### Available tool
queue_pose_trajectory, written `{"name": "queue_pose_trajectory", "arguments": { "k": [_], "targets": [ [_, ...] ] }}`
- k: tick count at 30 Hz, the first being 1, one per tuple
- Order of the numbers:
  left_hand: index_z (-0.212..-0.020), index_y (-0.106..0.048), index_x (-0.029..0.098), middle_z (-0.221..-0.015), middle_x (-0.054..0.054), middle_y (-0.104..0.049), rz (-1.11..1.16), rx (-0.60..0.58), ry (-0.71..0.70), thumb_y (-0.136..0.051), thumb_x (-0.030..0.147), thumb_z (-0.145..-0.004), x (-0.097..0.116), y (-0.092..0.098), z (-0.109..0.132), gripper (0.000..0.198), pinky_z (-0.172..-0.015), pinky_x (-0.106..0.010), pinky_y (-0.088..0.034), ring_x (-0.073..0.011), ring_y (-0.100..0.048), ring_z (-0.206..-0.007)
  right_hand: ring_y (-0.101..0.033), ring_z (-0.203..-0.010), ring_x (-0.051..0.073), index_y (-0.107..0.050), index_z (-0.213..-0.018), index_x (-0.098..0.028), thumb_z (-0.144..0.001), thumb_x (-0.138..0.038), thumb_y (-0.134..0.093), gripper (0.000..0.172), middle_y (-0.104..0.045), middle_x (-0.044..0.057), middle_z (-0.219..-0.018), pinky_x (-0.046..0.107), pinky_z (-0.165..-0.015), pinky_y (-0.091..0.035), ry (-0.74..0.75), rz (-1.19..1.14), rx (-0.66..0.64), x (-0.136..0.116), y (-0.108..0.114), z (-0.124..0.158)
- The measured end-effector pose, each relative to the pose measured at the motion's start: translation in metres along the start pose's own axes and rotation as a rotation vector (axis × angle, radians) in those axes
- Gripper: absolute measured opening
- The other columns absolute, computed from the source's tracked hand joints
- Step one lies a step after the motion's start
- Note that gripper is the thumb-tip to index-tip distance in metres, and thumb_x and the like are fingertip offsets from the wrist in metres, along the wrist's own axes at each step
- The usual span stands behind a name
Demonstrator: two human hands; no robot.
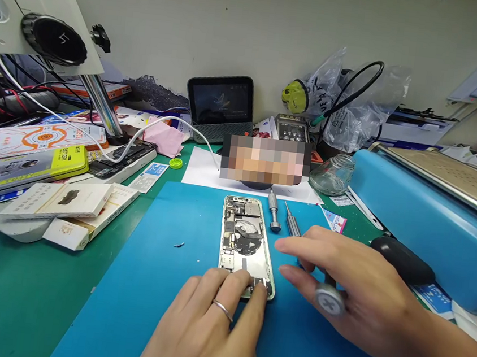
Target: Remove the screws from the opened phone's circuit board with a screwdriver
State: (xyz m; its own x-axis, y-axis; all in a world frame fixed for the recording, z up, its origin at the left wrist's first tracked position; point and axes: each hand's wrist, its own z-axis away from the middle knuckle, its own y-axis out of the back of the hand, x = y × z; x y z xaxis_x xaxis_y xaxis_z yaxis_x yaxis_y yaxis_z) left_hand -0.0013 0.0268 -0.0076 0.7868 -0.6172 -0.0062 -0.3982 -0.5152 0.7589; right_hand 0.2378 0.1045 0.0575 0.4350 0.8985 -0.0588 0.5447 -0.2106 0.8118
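An opened phone [248, 247] lies on the blue mat, its inner parts and a round black coil showing. My left hand [210, 323], with a ring on one finger, holds the phone's lower end, bent fingertips pressed on it; its thumb is hidden. Just right of the phone, my right hand [350, 287] has a screwdriver [330, 299] tucked in its grip, the cross-marked end cap facing me. Its thumb and index fingertips are apart, with nothing visible between them. Two more screwdrivers, one grey [275, 211] and one with a thin tip [292, 221], lie beyond that hand.
A tiny metal piece [178, 245] sits on the blue mat [136, 293]. Boxes [57, 199] and a microscope stand [101, 101] crowd the left. At the right are a blue machine [420, 232], a black case [403, 259] and a glass jar [332, 174]. A screen [221, 103] stands behind.
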Motion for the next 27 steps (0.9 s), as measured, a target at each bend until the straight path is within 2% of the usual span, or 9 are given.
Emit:
{"name": "queue_pose_trajectory", "arguments": {
  "k": [2,5,12,17,22,27],
  "targets": [
    [-0.142,-0.068,0.018,-0.128,-0.004,-0.081,0.038,-0.012,0.023,-0.053,0.005,-0.105,0.001,0.002,0.001,0.042,-0.088,-0.037,-0.062,-0.0226,-0.075,-0.106,-0.069,-0.075,0.017,-0.071,-0.119,-0.017,-0.116,-0.021,-0.060,0.013,-0.073,0.003,-0.089,0.029,-0.065,-0.053,-0.032,0.063,-0.041,-0.002,-0.002,0.000],
    [-0.143,-0.068,0.018,-0.131,-0.005,-0.080,0.073,-0.041,0.068,-0.053,0.006,-0.106,0.002,0.003,0.002,0.042,-0.088,-0.038,-0.062,-0.0229,-0.075,-0.106,-0.061,-0.065,0.017,-0.078,-0.106,-0.017,-0.115,-0.018,-0.057,0.023,-0.065,0.002,-0.082,0.032,-0.056,-0.044,-0.041,0.112,-0.117,-0.005,-0.005,-0.001],
    [-0.137,-0.073,0.018,-0.127,-0.004,-0.082,0.070,0.012,0.038,-0.056,0.007,-0.104,-0.003,0.002,0.003,0.038,-0.087,-0.036,-0.062,-0.0214,-0.075,-0.103,-0.064,-0.065,0.016,-0.079,-0.105,-0.019,-0.116,-0.015,-0.051,0.030,-0.069,0.002,-0.085,0.032,-0.055,-0.042,-0.057,0.044,-0.254,-0.013,-0.010,-0.003],
    [-0.130,-0.076,0.019,-0.124,-0.002,-0.085,0.040,0.033,0.073,-0.054,0.002,-0.101,0.000,0.004,0.002,0.040,-0.087,-0.035,-0.063,-0.0203,-0.078,-0.104,-0.061,-0.059,0.016,-0.072,-0.089,-0.022,-0.117,-0.017,-0.047,0.038,-0.067,0.001,-0.079,0.033,-0.053,-0.039,-0.046,0.029,-0.278,-0.015,-0.013,-0.005],
    [-0.128,-0.076,0.021,-0.124,0.000,-0.086,0.008,0.055,0.047,-0.053,-0.001,-0.094,-0.002,0.001,0.002,0.046,-0.086,-0.033,-0.064,-0.0193,-0.079,-0.104,-0.061,-0.059,0.015,-0.072,-0.090,-0.022,-0.119,-0.015,-0.041,0.043,-0.067,0.001,-0.079,0.032,-0.053,-0.038,-0.030,0.025,-0.274,-0.012,-0.016,-0.006],
    [-0.130,-0.075,0.021,-0.127,0.001,-0.086,0.011,0.060,0.045,-0.051,0.000,-0.096,-0.004,-0.001,0.001,0.046,-0.085,-0.032,-0.065,-0.0199,-0.080,-0.104,-0.062,-0.062,0.015,-0.070,-0.092,-0.021,-0.121,-0.018,-0.043,0.039,-0.068,0.001,-0.080,0.031,-0.056,-0.040,-0.028,0.036,-0.285,-0.010,-0.021,0.001]
  ]
}}
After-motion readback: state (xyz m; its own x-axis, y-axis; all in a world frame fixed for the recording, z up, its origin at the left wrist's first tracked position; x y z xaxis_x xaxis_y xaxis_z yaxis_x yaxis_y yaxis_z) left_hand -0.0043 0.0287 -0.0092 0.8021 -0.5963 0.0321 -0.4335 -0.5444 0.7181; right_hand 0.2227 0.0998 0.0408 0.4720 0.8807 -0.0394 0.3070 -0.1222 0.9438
